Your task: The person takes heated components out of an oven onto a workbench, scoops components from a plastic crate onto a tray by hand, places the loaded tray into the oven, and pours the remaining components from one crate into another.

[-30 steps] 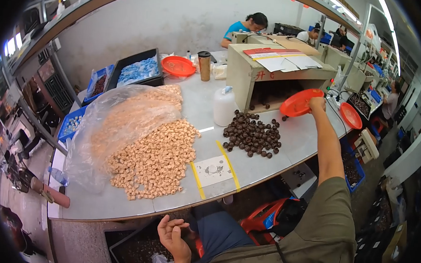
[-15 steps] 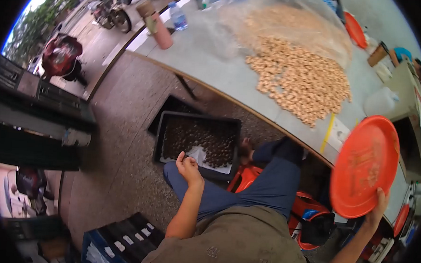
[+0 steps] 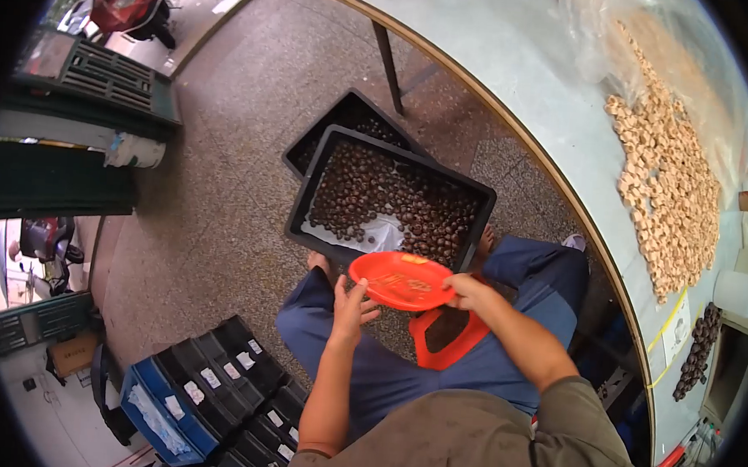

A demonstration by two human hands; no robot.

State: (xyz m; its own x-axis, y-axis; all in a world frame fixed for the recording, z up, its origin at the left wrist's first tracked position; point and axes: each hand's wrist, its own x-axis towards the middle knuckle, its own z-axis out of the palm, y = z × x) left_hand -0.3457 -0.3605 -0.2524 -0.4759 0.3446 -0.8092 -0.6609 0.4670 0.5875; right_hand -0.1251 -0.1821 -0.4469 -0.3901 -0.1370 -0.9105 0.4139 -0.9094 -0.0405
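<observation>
A round red plastic plate (image 3: 397,279) is tilted above the front edge of a black tray (image 3: 302,198) on the floor. My right hand (image 3: 466,291) grips the plate's right rim. On the left rim, a fingertip of my left hand (image 3: 350,310) rests against the plate, with other fingers spread just below it. Small light-coloured bits lie on the plate. Many dark brown round pieces (image 3: 351,177) cover much of the tray, and part of its white liner (image 3: 382,232) shows at the front.
Another black tray (image 3: 347,109) lies partly under the first. On the table to the right are a pile of tan pieces (image 3: 668,198) and a row of dark pieces (image 3: 698,352). Black bins with labels (image 3: 223,369) stand at lower left. A red stool (image 3: 444,343) is between my legs.
My right hand has brought the red plate from beside the table down and left to the tray. My left hand has moved to its rim. The view has turned and shifted towards the floor.
</observation>
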